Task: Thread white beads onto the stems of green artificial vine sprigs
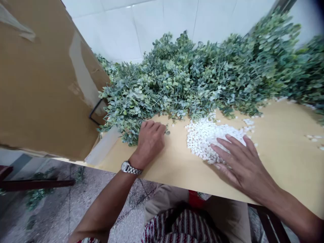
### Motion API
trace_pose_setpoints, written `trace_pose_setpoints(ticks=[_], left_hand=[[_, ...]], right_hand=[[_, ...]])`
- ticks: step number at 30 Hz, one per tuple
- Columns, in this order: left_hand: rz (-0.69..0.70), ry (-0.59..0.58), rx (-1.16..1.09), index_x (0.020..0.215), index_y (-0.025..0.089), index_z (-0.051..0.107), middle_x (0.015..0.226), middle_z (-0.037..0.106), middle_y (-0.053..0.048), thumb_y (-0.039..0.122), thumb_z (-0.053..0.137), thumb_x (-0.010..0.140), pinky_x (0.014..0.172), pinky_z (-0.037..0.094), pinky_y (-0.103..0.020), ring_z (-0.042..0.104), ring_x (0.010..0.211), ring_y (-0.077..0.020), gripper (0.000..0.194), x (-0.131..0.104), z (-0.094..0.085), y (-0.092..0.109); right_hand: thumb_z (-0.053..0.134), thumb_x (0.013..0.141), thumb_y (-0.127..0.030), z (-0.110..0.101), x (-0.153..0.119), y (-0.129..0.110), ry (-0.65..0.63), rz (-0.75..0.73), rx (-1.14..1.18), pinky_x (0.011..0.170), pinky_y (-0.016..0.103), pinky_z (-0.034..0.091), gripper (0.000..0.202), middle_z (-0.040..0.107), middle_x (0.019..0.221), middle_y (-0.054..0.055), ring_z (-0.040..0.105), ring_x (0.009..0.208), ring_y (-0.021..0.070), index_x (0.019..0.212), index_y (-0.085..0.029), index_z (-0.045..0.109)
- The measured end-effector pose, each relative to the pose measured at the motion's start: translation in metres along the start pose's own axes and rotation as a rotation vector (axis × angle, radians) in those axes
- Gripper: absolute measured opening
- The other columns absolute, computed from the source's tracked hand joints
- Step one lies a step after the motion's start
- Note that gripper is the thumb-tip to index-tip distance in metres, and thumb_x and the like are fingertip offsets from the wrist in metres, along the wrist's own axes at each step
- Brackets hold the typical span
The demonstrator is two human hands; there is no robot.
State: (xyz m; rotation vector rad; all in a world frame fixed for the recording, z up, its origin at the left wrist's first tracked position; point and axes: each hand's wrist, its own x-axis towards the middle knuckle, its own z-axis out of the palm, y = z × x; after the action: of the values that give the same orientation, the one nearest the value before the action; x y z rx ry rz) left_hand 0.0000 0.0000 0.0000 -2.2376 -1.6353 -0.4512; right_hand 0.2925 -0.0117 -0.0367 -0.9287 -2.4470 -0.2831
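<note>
My left hand (151,140), with a watch on its wrist, rests on the tabletop at the front edge of the green artificial foliage (187,77). Its fingers are curled closed, and what they hold, if anything, is hidden. A small green leaf (167,129) shows just beside its knuckles. To the right, my right hand (239,160) lies with fingers spread over a pile of small white pieces (202,138). The fingertips touch the pile, and part of it is covered by the hand.
A large cardboard box (45,81) stands at the left, with a thin black bar (95,113) by its edge. More white pieces (314,137) lie at the far right of the yellowish table (172,168). Behind the foliage rises a white tiled wall (164,20).
</note>
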Motion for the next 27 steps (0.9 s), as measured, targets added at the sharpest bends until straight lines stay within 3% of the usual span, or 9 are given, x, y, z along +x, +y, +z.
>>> trace_pose_setpoints(ticks=[5, 7, 10, 13, 17, 22, 27], left_hand=[[-0.072, 0.329, -0.283, 0.073, 0.017, 0.059, 0.071, 0.065, -0.005, 0.013, 0.048, 0.085, 0.070, 0.041, -0.035, 0.055, 0.070, -0.0191, 0.017, -0.018, -0.015, 0.009], [-0.076, 0.381, -0.489, 0.075, 0.017, 0.058, 0.070, 0.063, -0.003, 0.010, 0.053, 0.082, 0.070, 0.042, -0.034, 0.055, 0.068, -0.0171, 0.012, -0.027, -0.024, 0.021], [-0.100, 0.379, -0.881, 0.083, 0.019, 0.062, 0.071, 0.062, -0.002, 0.005, 0.060, 0.078, 0.069, 0.043, -0.034, 0.055, 0.068, -0.0161, 0.015, -0.040, -0.037, 0.042], [-0.167, 0.340, -1.258, 0.089, 0.021, 0.068, 0.075, 0.063, -0.003, 0.005, 0.062, 0.077, 0.066, 0.045, -0.032, 0.057, 0.072, -0.0167, 0.021, -0.050, -0.044, 0.061], [-0.284, 0.251, -1.592, 0.089, 0.022, 0.073, 0.074, 0.061, -0.004, 0.013, 0.064, 0.079, 0.059, 0.044, -0.028, 0.056, 0.069, -0.0153, 0.016, -0.061, -0.040, 0.079], [-0.355, 0.182, -1.725, 0.089, 0.023, 0.073, 0.073, 0.061, -0.003, 0.018, 0.064, 0.081, 0.059, 0.045, -0.025, 0.054, 0.067, -0.0129, 0.013, -0.069, -0.028, 0.099], [-0.218, 0.301, -1.546, 0.092, 0.021, 0.072, 0.080, 0.063, -0.003, 0.010, 0.066, 0.077, 0.066, 0.049, -0.025, 0.058, 0.078, -0.0144, 0.021, -0.071, -0.028, 0.117]], right_hand=[[0.054, 0.084, -0.018, -0.010, 0.013, -0.014, 0.134, -0.001, 0.099, 0.102, 0.060, 0.037, 0.059, 0.061, 0.117, 0.011, 0.054, 0.116, 0.0327, 0.138, -0.030, 0.034], [0.056, 0.082, -0.015, -0.015, 0.023, -0.027, 0.218, 0.007, 0.213, 0.093, 0.053, 0.047, 0.056, 0.064, 0.109, 0.010, 0.060, 0.103, 0.0288, 0.134, -0.029, 0.041], [0.056, 0.084, -0.015, -0.023, 0.038, -0.051, 0.235, 0.108, 0.447, 0.076, 0.040, 0.056, 0.044, 0.064, 0.099, 0.010, 0.062, 0.093, 0.0239, 0.126, -0.025, 0.050], [0.057, 0.085, -0.024, -0.026, 0.046, -0.072, 0.144, 0.167, 0.648, 0.079, 0.039, 0.056, 0.035, 0.062, 0.106, 0.011, 0.060, 0.100, 0.0232, 0.120, -0.022, 0.052], [0.060, 0.083, -0.026, -0.024, 0.038, -0.087, 0.163, 0.220, 0.779, 0.079, 0.037, 0.055, 0.020, 0.061, 0.103, 0.010, 0.060, 0.097, 0.0216, 0.102, -0.021, 0.057], [0.061, 0.082, -0.023, -0.024, 0.012, -0.100, 0.213, 0.331, 0.850, 0.071, 0.035, 0.052, 0.008, 0.060, 0.083, 0.004, 0.059, 0.082, 0.0189, 0.084, -0.022, 0.054], [0.061, 0.081, -0.016, -0.027, -0.020, -0.109, 0.273, 0.542, 0.924, 0.049, 0.023, 0.042, 0.013, 0.051, 0.065, -0.004, 0.050, 0.055, 0.0101, 0.081, -0.022, 0.050]])
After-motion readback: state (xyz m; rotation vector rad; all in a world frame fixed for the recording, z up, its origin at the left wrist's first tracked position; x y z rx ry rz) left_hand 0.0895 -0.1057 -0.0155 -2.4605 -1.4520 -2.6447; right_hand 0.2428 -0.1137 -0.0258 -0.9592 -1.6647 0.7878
